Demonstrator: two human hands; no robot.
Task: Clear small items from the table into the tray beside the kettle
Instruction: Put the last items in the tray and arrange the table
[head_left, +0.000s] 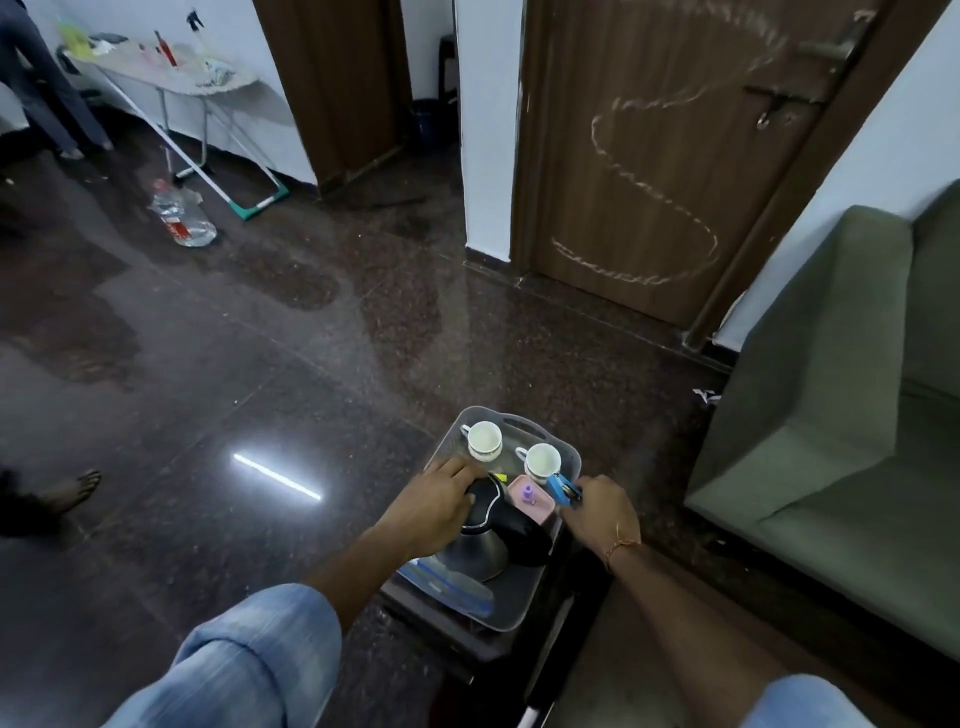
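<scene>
Down on the small dark table (470, 644), a grey plastic tray (519, 605) with cut-out handles carries the lot: two white teacups, one far (484, 439) and one nearer the right rim (543, 460), a steel kettle with a black lid and handle (493, 530), a small pink rectangular tray (532, 501) just beside the kettle with a little purple-capped bottle (528, 493) standing in it, and a clear zip pouch with a blue edge (447, 584) at the near end. A sliver of something yellow (500, 476) peeks out behind the kettle lid.

Over on the right, the right hand (602, 514) is pinching a small blue stapler-like item (563, 488) at its near end. The item pokes forward from the fingertips, sitting just over the right edge of the pink tray and close below the nearer cup. Whether it touches the tray, I cannot tell.

Left hand (439, 501) now: palm down, fingers spread flat, resting across the kettle's black lid and reaching toward the far cup. It grips nothing that I can see.

Both forearms are bare, with rolled blue denim sleeves (249, 660) at the bottom and a thin orange thread (621, 545) round the right wrist.
</scene>
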